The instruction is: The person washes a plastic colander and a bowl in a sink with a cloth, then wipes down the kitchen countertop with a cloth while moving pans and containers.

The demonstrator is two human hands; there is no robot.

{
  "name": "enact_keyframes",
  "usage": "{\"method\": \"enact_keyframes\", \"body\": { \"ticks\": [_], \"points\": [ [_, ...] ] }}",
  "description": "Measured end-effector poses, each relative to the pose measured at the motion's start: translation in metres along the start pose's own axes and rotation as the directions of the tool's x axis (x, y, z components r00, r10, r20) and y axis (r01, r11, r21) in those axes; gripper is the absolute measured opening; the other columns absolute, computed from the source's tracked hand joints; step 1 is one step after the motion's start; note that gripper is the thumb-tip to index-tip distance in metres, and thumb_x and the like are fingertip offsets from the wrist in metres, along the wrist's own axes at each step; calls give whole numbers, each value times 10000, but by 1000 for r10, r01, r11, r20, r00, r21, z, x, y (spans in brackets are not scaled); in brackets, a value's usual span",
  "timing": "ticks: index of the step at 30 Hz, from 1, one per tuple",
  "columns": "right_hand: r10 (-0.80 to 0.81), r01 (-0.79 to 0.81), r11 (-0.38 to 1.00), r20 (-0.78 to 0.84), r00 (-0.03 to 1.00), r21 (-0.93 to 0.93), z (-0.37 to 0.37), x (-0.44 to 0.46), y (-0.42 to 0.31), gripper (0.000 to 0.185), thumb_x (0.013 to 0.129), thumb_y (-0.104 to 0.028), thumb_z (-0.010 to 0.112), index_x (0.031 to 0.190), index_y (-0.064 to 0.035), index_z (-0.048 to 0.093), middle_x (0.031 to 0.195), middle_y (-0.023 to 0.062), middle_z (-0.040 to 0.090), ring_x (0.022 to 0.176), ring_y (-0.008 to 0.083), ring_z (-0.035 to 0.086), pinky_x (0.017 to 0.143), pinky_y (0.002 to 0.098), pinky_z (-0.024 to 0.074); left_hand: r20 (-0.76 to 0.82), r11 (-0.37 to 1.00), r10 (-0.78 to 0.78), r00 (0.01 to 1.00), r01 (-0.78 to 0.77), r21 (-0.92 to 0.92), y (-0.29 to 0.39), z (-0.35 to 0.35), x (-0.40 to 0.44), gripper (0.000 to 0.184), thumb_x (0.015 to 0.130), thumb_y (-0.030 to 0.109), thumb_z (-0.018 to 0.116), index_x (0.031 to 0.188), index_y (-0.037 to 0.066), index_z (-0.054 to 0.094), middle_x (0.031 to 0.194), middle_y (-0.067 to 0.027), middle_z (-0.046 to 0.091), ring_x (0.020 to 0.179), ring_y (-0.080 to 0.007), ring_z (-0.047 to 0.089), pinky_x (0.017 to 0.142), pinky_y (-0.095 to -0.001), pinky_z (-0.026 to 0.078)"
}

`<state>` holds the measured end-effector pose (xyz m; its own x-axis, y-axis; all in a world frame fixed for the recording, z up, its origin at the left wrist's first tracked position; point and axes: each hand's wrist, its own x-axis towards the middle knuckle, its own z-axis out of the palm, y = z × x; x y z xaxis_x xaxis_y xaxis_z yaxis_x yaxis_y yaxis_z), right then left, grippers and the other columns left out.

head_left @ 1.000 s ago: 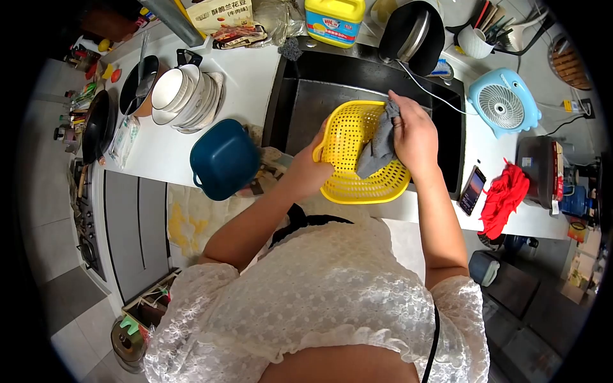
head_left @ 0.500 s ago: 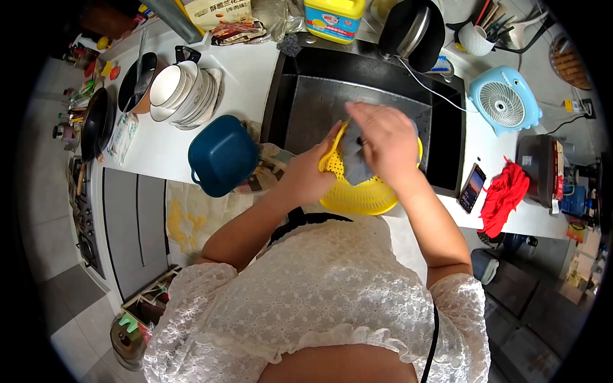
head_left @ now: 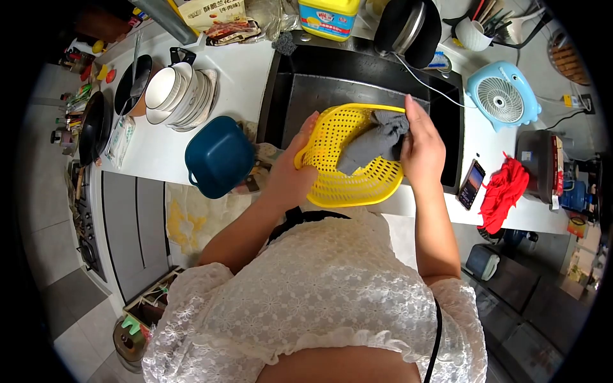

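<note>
A yellow perforated basket [head_left: 332,131] is tilted over the front of the sink, its hollow side facing me. My left hand [head_left: 294,167] is closed on its left rim, with the thumb on the near side. At the right rim, my right hand [head_left: 424,143] is closed on a bunched grey cloth [head_left: 370,147], pressing it against the basket wall. The cloth hangs across the inside of the basket. Part of the right hand's grip is hidden behind the rim and cloth.
The black sink [head_left: 313,89] lies behind the basket. Left of it stand a blue basin [head_left: 220,159] and stacked white bowls [head_left: 167,89]. To the right are a phone [head_left: 471,185], a red cloth [head_left: 503,198] and a blue fan [head_left: 501,97]. A kettle cord [head_left: 440,92] crosses the sink.
The basket has turned so its inside faces me and has risen slightly. My right hand, with the grey cloth, has shifted from over the basket's middle to its right rim.
</note>
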<state>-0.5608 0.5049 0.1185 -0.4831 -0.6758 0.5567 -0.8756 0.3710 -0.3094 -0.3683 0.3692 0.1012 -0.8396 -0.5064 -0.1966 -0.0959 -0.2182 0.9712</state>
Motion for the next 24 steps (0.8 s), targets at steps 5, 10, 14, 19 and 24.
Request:
{"method": "enact_keyframes", "body": {
  "ticks": [5, 10, 14, 19, 24],
  "points": [
    [271, -232, 813, 7, 963, 534, 0, -22, 29, 404, 847, -5, 509, 1248, -46, 532, 1211, 126, 577, 1069, 226, 582, 928, 325, 450, -33, 998, -38, 999, 39, 45, 5, 2, 1, 820, 663, -143, 372, 1444, 70, 247, 1401, -111, 393, 1284, -188, 395, 1009, -248, 334],
    [770, -362, 0, 231, 595, 932, -24, -12, 41, 423, 948, -294, 454, 1279, -31, 470, 1198, 113, 563, 1076, 242, 550, 947, 382, 436, -161, 996, -78, 984, 70, -54, 12, -1, 1, 621, 691, -121, 399, 1296, 21, 407, 1100, -69, 578, 994, -145, 579, 837, -273, 458],
    [709, -117, -244, 259, 656, 963, -32, -31, 62, 427, 953, -317, 368, 1279, -53, 450, 1229, 125, 535, 1131, 280, 509, 998, 412, 391, -139, 986, -64, 988, 41, -163, 8, -2, 2, 639, 684, -123, 397, 1307, 16, 395, 1110, -84, 579, 997, -162, 594, 836, -278, 469],
    [782, -83, -308, 302, 544, 948, -42, -21, 43, 434, 945, -302, 360, 1263, -29, 471, 1258, 136, 527, 1151, 289, 500, 1012, 415, 376, -75, 984, -128, 989, 117, -133, 13, -4, 0, 783, 661, -139, 392, 1413, 51, 286, 1206, -103, 515, 1113, -174, 524, 923, -282, 421],
    [799, -91, -263, 270, 538, 960, -40, -21, 44, 442, 940, -298, 370, 1268, -18, 467, 1262, 138, 528, 1160, 288, 496, 1020, 414, 369, -74, 978, -87, 993, 71, -195, 7, -5, -3, 807, 659, -147, 388, 1429, 63, 266, 1234, -104, 504, 1148, -178, 508, 939, -279, 413]
  ]
}}
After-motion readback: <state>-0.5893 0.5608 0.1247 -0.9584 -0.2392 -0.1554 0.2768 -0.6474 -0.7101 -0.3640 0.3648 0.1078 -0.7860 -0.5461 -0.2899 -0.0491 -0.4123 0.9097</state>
